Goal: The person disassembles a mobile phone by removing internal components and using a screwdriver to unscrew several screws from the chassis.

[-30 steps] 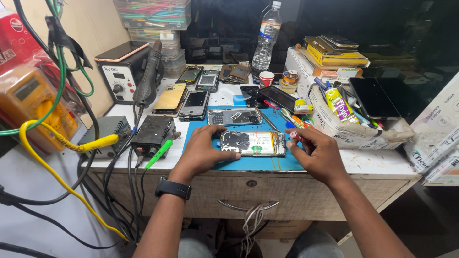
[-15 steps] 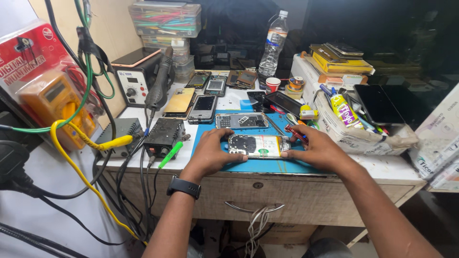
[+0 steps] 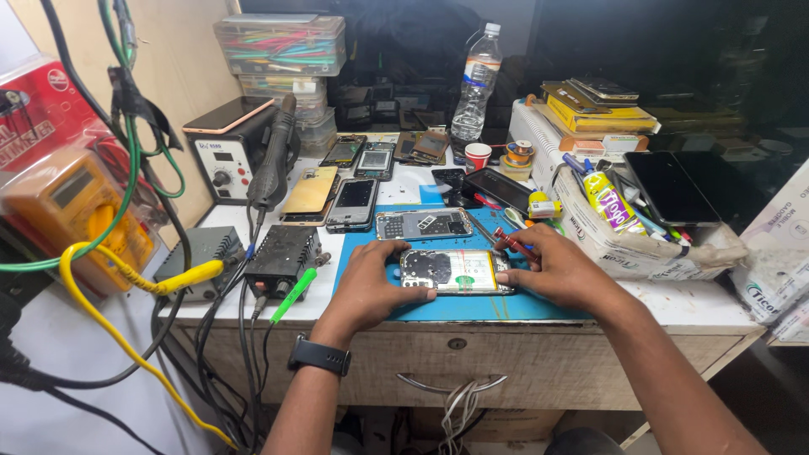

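Observation:
An opened phone [image 3: 453, 271] with its back cover off lies on a blue work mat [image 3: 472, 305] at the bench's front. My left hand [image 3: 368, 285] wears a black wrist band and grips the phone's left end with thumb and fingers. My right hand [image 3: 557, 270] rests at the phone's right end and holds a thin red-handled tool [image 3: 516, 244] whose tip points toward the phone's upper right corner. A second opened phone [image 3: 424, 224] lies just behind on the mat.
Several phones [image 3: 352, 203] lie behind the mat. A hot-air station [image 3: 226, 158] and small black boxes [image 3: 282, 251] with cables sit left. A water bottle [image 3: 474, 85], red cup [image 3: 477, 156], glue tube [image 3: 613, 202], dark tablet [image 3: 670, 187] and yellow multimeter [image 3: 72, 215] surround the bench.
The camera has drawn closer and shifted. Both hands stay on the opened phone; my right hand has settled lower against its right end with the red tool.

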